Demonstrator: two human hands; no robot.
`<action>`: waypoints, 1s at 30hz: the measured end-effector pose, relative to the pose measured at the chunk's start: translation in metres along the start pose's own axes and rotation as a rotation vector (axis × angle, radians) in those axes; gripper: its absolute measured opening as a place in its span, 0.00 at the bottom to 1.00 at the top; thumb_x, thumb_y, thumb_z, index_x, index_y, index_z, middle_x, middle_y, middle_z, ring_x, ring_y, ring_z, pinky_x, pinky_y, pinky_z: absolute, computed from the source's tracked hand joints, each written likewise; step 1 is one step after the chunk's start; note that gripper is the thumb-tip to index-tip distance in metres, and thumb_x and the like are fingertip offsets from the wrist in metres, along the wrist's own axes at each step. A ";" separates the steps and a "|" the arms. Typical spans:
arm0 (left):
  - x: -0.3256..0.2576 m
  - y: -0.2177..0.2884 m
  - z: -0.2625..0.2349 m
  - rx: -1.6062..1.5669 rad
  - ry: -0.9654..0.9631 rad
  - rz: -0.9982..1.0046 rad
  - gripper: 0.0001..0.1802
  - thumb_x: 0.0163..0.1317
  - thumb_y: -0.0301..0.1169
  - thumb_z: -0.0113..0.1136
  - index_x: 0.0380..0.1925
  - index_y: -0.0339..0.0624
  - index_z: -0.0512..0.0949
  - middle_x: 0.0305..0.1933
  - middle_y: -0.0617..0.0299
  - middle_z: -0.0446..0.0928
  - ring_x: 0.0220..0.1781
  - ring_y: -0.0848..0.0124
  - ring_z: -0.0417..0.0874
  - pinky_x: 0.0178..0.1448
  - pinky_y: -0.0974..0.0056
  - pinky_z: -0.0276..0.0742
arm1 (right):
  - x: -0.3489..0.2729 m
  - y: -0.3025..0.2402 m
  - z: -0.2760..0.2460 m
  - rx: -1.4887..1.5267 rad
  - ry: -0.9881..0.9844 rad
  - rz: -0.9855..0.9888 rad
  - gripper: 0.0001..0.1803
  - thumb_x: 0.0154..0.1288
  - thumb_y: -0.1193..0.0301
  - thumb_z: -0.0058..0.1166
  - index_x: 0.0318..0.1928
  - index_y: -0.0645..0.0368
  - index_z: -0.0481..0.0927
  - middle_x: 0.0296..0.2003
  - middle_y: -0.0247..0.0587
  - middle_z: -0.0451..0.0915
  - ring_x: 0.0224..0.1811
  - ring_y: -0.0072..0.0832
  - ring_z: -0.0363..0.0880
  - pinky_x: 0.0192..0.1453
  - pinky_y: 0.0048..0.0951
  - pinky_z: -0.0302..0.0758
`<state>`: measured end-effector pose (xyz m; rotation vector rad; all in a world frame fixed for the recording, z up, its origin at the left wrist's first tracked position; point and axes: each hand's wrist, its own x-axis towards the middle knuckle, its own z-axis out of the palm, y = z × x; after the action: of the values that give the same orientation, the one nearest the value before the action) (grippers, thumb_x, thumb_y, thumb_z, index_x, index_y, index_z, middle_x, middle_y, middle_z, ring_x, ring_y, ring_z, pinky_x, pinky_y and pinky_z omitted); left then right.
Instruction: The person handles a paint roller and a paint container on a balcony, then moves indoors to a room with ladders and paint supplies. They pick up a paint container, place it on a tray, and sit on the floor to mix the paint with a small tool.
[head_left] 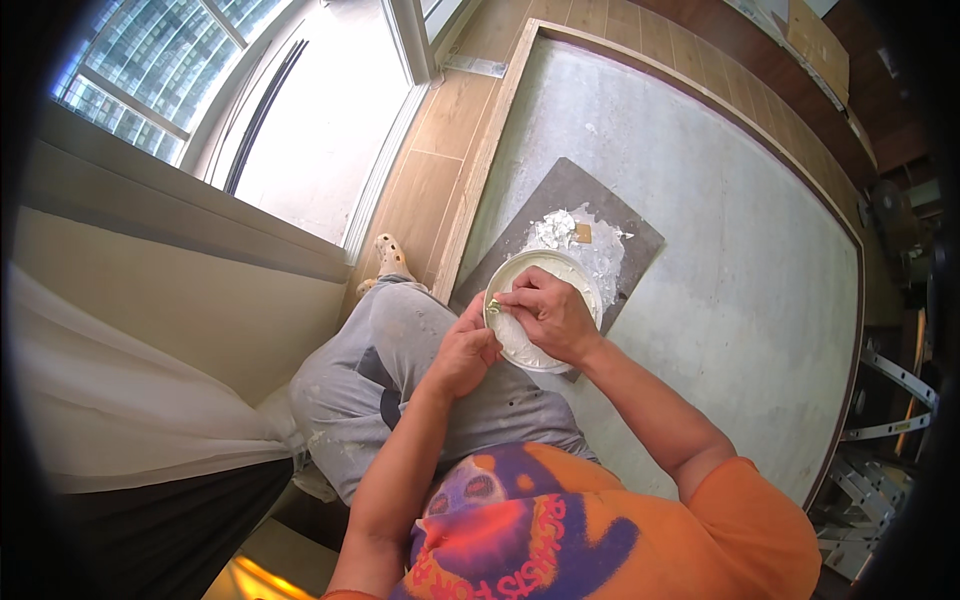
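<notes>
A round white tub (507, 268) rests by my lap, with thick white paste (527, 350) inside it. My left hand (466, 350) is closed on the tub's left side, the thumb near the rim. My right hand (553, 314) reaches over the tub with its fingertips pinched together at the left inner rim. At those fingertips shows a small yellow-green bit (493, 306), too small to name. Just beyond the tub lies a dark grey square board (570, 185), smeared with white paste (553, 230). On that paste sits a small tan square piece (583, 233).
A raised wooden border (480, 190) frames the pale grey floor panel (740, 260). To the left are a window (150, 90), a low wall and a white curtain (130, 380). A metal ladder (900, 385) lies at the right. My shoe (392, 258) rests on wood-look tiles.
</notes>
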<state>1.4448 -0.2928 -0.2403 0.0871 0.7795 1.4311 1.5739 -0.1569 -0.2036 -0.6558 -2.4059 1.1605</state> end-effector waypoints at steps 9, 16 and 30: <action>-0.001 0.004 0.010 -0.048 -0.039 0.022 0.44 0.56 0.16 0.46 0.78 0.46 0.58 0.51 0.67 0.77 0.41 0.77 0.78 0.47 0.69 0.75 | 0.006 0.003 -0.006 0.044 0.108 0.073 0.09 0.62 0.77 0.65 0.43 0.56 0.91 0.37 0.42 0.82 0.36 0.40 0.84 0.41 0.38 0.80; -0.001 0.008 0.005 -0.046 -0.050 -0.027 0.48 0.53 0.17 0.45 0.80 0.47 0.57 0.58 0.65 0.77 0.50 0.76 0.80 0.53 0.69 0.75 | 0.005 0.001 -0.004 0.007 0.112 0.093 0.09 0.62 0.76 0.67 0.43 0.58 0.90 0.36 0.43 0.82 0.34 0.40 0.83 0.41 0.38 0.79; 0.001 0.007 0.004 -0.086 -0.045 0.009 0.46 0.55 0.19 0.45 0.79 0.42 0.52 0.72 0.57 0.68 0.71 0.66 0.73 0.74 0.62 0.68 | 0.004 0.000 -0.005 -0.033 0.242 0.130 0.09 0.63 0.76 0.66 0.43 0.60 0.90 0.36 0.43 0.82 0.37 0.40 0.83 0.43 0.38 0.79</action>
<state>1.4406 -0.2890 -0.2339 0.0563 0.6798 1.4642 1.5733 -0.1515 -0.2007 -0.9194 -2.2101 1.0276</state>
